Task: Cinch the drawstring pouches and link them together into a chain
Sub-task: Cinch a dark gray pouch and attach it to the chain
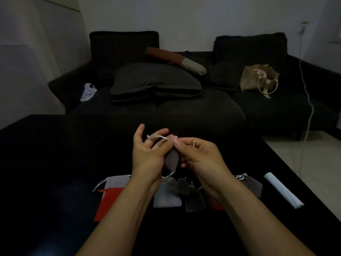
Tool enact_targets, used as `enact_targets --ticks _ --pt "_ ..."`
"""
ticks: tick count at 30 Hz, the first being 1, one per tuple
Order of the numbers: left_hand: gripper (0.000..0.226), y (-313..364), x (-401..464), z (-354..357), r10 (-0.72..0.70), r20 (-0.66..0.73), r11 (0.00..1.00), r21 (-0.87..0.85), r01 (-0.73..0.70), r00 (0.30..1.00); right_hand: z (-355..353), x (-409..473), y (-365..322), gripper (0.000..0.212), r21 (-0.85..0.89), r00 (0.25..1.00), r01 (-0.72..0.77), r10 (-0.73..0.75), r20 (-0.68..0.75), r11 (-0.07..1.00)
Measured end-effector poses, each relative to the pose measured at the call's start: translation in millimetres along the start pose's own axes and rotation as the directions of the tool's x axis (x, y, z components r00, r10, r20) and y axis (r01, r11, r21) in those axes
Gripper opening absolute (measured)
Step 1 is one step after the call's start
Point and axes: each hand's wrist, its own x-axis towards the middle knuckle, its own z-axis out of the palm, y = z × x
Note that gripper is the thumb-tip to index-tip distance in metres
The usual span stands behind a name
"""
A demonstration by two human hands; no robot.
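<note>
From the head view, both hands are up above the black table (55,163), working on one small grey pouch (171,160) that hangs between them. The right hand (199,154) has its thumb and finger pressed together on the white string (158,137) at the top of the pouch. The left hand (147,154) has the string looped round its fingers, which are partly spread, and the little bag sits against its palm. The room is dim, so I cannot tell if there is a knot yet. I think the step now is pulling the string to close the bag's mouth. To do it well, the left hand should keep the bag's neck still while the right hand pulls the string straight out, slowly, so the cloth bunches evenly. Pulling too hard or sideways could slip the string off the fingers. Leave enough loose string to tie onto the next bag. Down on the table more bags wait: a red pouch (110,202), a light grey pouch (118,182) touching it, another pale pouch (167,194) and dark grey pouches (191,196) lying in a bunch under the arms. A white roll (284,190) lies well apart, to the right. Most of the job looks not yet done.
</note>
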Motion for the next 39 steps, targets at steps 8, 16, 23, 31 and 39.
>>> enact_targets --ticks 8,16,23,31,39 --pt "0.065 -3 -1 -1 -0.185 0.12 0.983 0.014 0.185 0.975 -10 3 -5 0.016 -0.057 0.987 0.138 -0.142 -0.075 0.989" --pt "0.024 5 0 -5 0.074 0.205 0.947 0.292 -0.133 0.976 -21 4 -12 0.022 -0.2 0.967 0.235 -0.249 -0.049 0.951" --pt "0.011 10 4 -13 0.188 0.357 0.777 0.516 -0.361 0.915 -22 0 -12 0.018 -0.327 0.976 0.214 -0.212 0.042 0.921" --pt "0.006 17 7 -18 0.039 0.32 0.831 0.515 -0.208 0.947 -30 -1 -12 0.007 -0.478 0.979 0.201 -0.161 0.123 0.855" --pt "0.02 16 3 -15 -0.091 0.3 0.942 0.336 -0.016 0.949 -25 0 -8 0.011 -0.363 0.969 0.241 -0.199 0.148 0.9"
